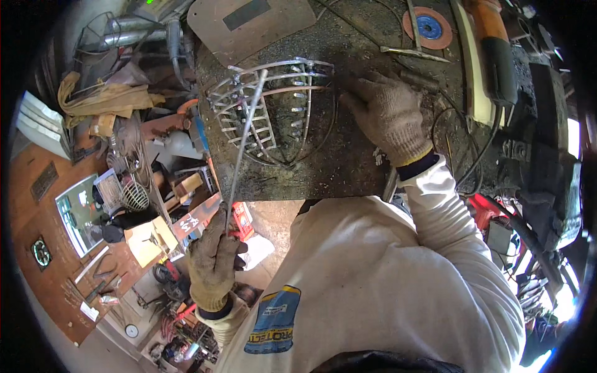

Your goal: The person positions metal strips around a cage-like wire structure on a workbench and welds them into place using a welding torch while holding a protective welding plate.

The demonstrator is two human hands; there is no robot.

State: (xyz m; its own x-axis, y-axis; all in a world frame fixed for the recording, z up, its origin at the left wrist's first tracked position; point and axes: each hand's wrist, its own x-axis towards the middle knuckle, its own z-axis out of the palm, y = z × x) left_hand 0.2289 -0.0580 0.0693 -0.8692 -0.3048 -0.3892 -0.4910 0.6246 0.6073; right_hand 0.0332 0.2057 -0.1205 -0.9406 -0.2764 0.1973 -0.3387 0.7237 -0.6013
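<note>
My left hand (213, 261), in a knit work glove, is closed around the lower end of a long thin metal rod (245, 133). The rod slants up over the dark workbench (348, 177), its far end lying across a metal frame (264, 118). Curved bars with short cross rungs make up this frame, which narrows toward its near side. My right hand (388, 115), also gloved, lies on the bench just right of the frame, fingers stretched toward it and apart. Its fingertips are in shadow; I see nothing held there.
A flat brown plate (249, 25) lies at the bench's far side. Far right are a blue-centred grinding disc (429, 27), a chipping hammer (415, 55) and an orange-and-black power tool (494, 56) with its cable. Crowded at left are a brown cloth (102, 99) and a wooden table (43, 205).
</note>
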